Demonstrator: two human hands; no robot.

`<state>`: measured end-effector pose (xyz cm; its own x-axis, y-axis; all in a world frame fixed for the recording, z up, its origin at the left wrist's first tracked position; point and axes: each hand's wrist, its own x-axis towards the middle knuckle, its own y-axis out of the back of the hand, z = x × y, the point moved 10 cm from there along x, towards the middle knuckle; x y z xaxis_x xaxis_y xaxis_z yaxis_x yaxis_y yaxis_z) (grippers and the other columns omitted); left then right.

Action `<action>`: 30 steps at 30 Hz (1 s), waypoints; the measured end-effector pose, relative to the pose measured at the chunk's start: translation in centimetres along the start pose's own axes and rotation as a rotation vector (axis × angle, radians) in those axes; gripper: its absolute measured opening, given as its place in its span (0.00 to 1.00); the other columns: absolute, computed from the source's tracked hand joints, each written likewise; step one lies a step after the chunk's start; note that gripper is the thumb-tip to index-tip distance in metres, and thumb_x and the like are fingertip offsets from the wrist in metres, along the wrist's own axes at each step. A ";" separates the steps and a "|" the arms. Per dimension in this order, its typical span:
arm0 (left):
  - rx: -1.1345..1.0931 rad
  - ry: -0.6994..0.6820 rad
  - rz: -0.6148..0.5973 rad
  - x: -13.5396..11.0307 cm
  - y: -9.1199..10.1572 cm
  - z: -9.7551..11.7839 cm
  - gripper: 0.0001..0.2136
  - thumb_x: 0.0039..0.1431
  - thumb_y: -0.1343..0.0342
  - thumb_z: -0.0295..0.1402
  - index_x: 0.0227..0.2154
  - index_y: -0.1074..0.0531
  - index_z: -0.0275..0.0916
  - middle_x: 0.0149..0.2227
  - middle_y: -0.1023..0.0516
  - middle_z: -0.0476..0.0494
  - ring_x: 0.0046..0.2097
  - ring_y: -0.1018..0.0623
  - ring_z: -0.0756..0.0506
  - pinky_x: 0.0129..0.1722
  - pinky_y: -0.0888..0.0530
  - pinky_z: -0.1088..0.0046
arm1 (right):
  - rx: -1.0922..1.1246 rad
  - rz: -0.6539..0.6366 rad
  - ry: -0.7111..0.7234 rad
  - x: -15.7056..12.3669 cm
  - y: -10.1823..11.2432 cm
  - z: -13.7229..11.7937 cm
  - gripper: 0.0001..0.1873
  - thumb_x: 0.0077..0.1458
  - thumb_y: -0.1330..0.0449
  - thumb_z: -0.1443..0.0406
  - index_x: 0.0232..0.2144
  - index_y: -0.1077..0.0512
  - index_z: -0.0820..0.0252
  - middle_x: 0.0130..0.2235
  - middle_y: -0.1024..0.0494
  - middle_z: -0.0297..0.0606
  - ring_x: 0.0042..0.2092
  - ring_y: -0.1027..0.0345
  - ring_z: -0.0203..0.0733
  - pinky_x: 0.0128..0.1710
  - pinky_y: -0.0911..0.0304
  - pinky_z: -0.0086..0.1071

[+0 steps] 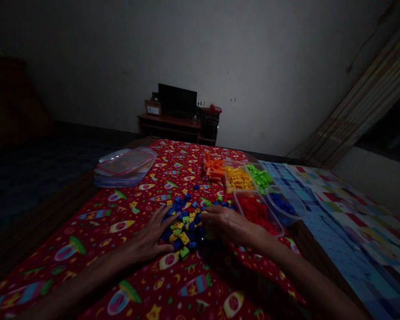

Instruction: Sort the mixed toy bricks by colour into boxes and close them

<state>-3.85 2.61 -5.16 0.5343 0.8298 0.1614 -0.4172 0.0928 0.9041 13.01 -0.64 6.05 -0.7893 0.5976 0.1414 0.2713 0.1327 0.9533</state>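
A loose heap of toy building blocks (184, 238), mostly blue and yellow with a few green ones, lies on the red patterned cloth (116, 249). My left hand (155, 233) rests at the heap's left edge, fingers spread and touching the outer blocks. Over the right side of the heap, my right hand (225, 222) reaches in with its fingers bent together and pointing left. Its lower fingers and thumb are in dark shadow, so whatever they pinch is hidden. Beyond that hand stands a clear tub of red blocks (255, 211).
Clear containers hold orange blocks (214, 168), yellow blocks (239, 178), green blocks (259, 177) and blue blocks (282, 203). Stacked clear lids (126, 166) lie at the left. A blue patterned bedspread (333, 249) is on the right. A monitor (177, 100) stands on a far desk.
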 end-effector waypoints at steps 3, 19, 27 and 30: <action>-0.020 -0.018 0.093 1.7 -0.5 0.5 0.35 0.56 0.47 0.48 0.64 0.51 0.44 0.67 0.56 0.34 0.67 0.55 0.32 0.61 0.45 0.49 | -0.032 0.002 0.069 0.2 -3.4 -3.1 0.24 0.60 0.47 0.59 0.58 0.39 0.54 0.61 0.39 0.48 0.62 0.48 0.49 0.59 0.47 0.44; -0.297 0.155 0.123 5.9 6.2 -2.5 0.22 0.52 0.49 0.50 0.37 0.24 0.36 0.38 0.22 0.40 0.40 0.23 0.42 0.41 0.27 0.68 | 0.064 0.278 -0.229 1.8 -0.4 2.8 0.24 0.53 0.45 0.73 0.53 0.33 0.60 0.51 0.27 0.47 0.52 0.34 0.45 0.51 0.39 0.38; -0.085 0.072 0.006 6.8 4.2 0.0 0.12 0.51 0.49 0.38 0.32 0.24 0.39 0.36 0.21 0.42 0.41 0.23 0.42 0.44 0.29 0.68 | -0.124 0.049 -0.391 7.3 -2.2 4.7 0.15 0.58 0.47 0.66 0.47 0.29 0.59 0.43 0.22 0.45 0.46 0.29 0.45 0.43 0.38 0.32; -0.137 0.140 0.006 7.2 5.0 -0.7 0.13 0.49 0.50 0.37 0.33 0.25 0.39 0.36 0.20 0.43 0.40 0.22 0.42 0.42 0.28 0.69 | -0.207 -0.036 -0.429 9.1 -3.2 5.3 0.16 0.60 0.48 0.61 0.45 0.28 0.62 0.44 0.24 0.49 0.48 0.31 0.49 0.44 0.38 0.36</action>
<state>-2.62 9.50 0.27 0.4276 0.8983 0.1015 -0.5218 0.1535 0.8392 7.85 8.59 2.85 -0.4853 0.8740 0.0264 0.0981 0.0245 0.9949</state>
